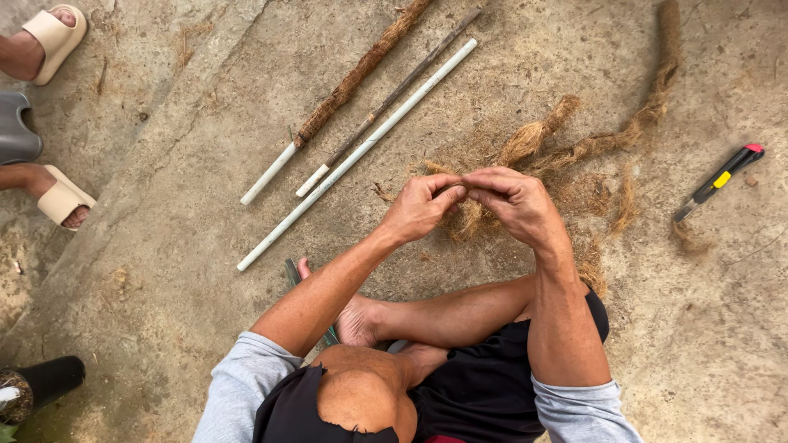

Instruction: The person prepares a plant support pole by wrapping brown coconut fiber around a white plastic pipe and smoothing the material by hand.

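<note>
Seated on the concrete floor, the person holds both hands together above a loose heap of coconut fibre. The left hand and the right hand meet fingertip to fingertip, their fingers pinched shut on a small tuft of the fibre between them. Beyond the hands a twisted fibre rope curves away across the floor. To the left lie three poles side by side: a bare white pipe, a thin dark-wrapped one and one wound with brown fibre. A utility knife lies well apart on the right. Another person's sandalled feet show at the left edge.
</note>
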